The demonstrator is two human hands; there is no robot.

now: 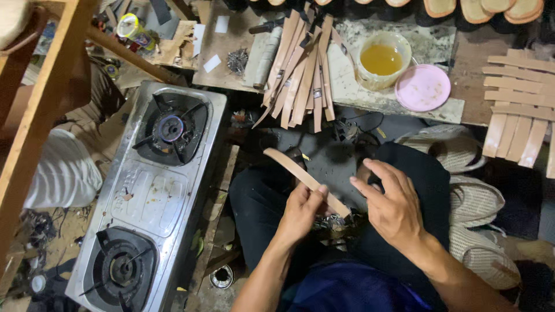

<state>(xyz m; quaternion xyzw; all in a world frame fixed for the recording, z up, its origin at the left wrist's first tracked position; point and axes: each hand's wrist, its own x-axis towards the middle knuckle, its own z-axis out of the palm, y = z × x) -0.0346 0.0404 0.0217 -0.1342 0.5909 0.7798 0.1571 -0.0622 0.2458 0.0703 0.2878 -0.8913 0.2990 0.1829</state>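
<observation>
Left hand clamped on a long tan strip, thumb on top, gripping its lower portion; strip angled up and to the left over the lap, upper end free and slightly curved. Right hand open, fingers spread, just beside the strip's lower end; contact with the strip not clear. Hands near each other but apart. Small dark metallic object under the strip's lower end, between the hands; too dim to identify.

Judgement on handling: strip looks thin and flexible, so best gripped close to the worked end to keep it from bowing; free end kept away from the stove.

Just left of the lap: two-burner gas stove, steel top, both burners unlit as far as can be seen. Ahead, on the low table: bundle of similar tan strips fanned out, plastic tub of amber liquid, likely glue, with pink lid lying beside it. Far right: more strips laid out in rows, some crosswise over others. Right of the lap: woven pale shoes stacked on the floor. Top edge: row of tan soles. Top left: yellow-lidded can among scraps.
</observation>
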